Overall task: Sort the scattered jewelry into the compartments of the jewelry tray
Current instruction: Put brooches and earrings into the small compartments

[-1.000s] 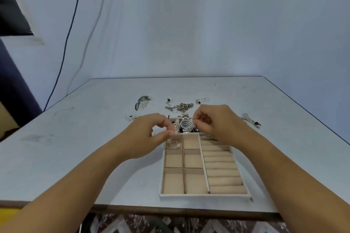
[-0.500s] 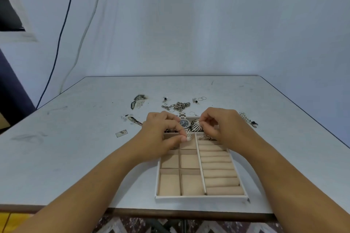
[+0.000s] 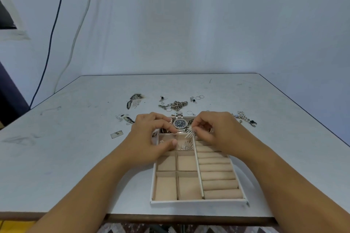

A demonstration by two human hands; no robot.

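Note:
A beige jewelry tray [image 3: 198,202] lies near the table's front edge. A silver watch [image 3: 179,123] rests in its far compartment. A silver spiked earring [image 3: 186,146] lies in an upper middle square compartment. My right hand [image 3: 217,131] pinches a matching spiked earring [image 3: 191,134] just above that compartment's far wall. My left hand [image 3: 151,138] hovers over the tray's upper left, fingers apart and holding nothing. Small studs [image 3: 161,141] show beside its thumb.
Loose jewelry lies beyond the tray: a chain bracelet [image 3: 176,104], thin rings [image 3: 200,97], patterned pieces [image 3: 134,98], beaded earrings [image 3: 245,118] at right, small bits [image 3: 125,118] and a rectangular tag [image 3: 116,134] at left. Ring rolls [image 3: 217,174] fill the tray's right side.
One spiked earring has left my left hand and now lies in the upper middle compartment. My right hand has brought the second earring down toward the same spot.

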